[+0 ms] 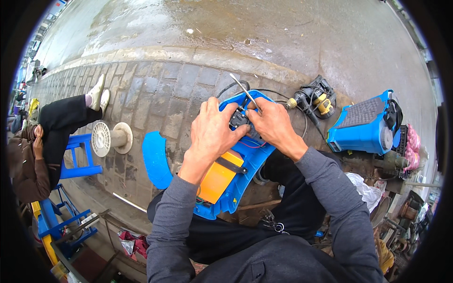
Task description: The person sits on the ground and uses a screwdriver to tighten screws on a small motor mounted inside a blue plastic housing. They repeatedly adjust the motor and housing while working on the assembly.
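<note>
A blue plastic housing (253,170) rests open across my lap, with an orange battery-like block (218,178) strapped inside by a black band. Over its far part, my left hand (213,128) pinches a small black part (239,119) between thumb and fingers. My right hand (276,123) is closed on a slim silver screwdriver-like shaft (243,88), whose bare end points up and to the left. Its other end is hidden in my fingers, next to the black part. Thin red and purple wires (253,142) run below my hands inside the housing.
A curved blue cover (157,160) and a white plastic spool (113,138) lie to the left. There a seated person (61,118) is near a blue stool (81,155). To the right are a corded power tool (317,99), a blue tank (362,125) and piled scrap (410,212).
</note>
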`<control>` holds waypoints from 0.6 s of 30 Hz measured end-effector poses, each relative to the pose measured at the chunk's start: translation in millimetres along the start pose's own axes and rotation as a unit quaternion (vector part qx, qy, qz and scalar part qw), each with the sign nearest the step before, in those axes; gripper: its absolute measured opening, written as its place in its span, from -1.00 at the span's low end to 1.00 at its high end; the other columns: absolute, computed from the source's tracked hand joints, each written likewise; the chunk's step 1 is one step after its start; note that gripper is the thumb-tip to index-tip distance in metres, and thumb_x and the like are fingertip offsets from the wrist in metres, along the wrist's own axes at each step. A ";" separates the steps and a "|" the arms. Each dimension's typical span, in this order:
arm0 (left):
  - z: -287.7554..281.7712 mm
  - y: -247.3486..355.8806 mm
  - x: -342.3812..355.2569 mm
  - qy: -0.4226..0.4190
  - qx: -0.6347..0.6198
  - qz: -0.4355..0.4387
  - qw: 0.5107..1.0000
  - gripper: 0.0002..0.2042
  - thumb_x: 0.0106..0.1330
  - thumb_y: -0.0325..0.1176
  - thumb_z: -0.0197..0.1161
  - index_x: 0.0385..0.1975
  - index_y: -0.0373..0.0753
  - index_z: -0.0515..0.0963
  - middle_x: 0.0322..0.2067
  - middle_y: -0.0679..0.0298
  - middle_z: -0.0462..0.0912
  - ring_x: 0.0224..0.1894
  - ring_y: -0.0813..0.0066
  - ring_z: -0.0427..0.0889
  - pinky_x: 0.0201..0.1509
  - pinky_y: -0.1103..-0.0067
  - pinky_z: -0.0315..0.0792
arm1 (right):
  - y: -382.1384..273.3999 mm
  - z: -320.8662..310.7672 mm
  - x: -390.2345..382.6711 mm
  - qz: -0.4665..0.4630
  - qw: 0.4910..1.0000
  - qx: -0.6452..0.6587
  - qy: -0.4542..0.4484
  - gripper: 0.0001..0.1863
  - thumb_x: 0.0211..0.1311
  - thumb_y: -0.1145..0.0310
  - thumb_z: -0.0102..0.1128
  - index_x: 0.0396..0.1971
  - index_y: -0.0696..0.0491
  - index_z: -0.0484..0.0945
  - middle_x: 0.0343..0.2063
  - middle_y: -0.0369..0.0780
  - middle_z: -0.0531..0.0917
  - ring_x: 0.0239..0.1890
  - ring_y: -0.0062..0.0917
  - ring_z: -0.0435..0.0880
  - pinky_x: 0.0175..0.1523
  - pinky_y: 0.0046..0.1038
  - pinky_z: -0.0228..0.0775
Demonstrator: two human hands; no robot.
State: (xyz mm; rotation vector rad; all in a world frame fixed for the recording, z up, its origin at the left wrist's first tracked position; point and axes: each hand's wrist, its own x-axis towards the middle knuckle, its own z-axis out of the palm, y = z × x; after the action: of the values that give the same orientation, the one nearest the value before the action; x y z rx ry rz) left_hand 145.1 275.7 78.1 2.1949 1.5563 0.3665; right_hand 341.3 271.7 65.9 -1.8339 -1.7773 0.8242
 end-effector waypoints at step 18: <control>4.8 -4.2 -1.2 0.028 0.000 0.013 1.000 -0.45 0.14 -0.07 0.61 0.16 -0.07 0.72 -0.03 0.03 0.55 0.11 -0.08 0.60 0.02 0.06 0.64 | 7.0 18.9 9.9 -0.006 1.000 -0.015 -0.021 -0.69 0.50 0.21 0.21 -0.20 0.21 0.65 -0.32 0.19 0.76 -0.18 0.21 0.76 -0.06 0.18 0.56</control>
State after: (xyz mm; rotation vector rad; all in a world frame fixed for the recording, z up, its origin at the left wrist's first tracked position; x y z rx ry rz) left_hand 143.3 274.9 72.0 2.2259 1.5577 0.4406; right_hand 333.2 279.5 46.5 -1.8364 -1.8337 0.8408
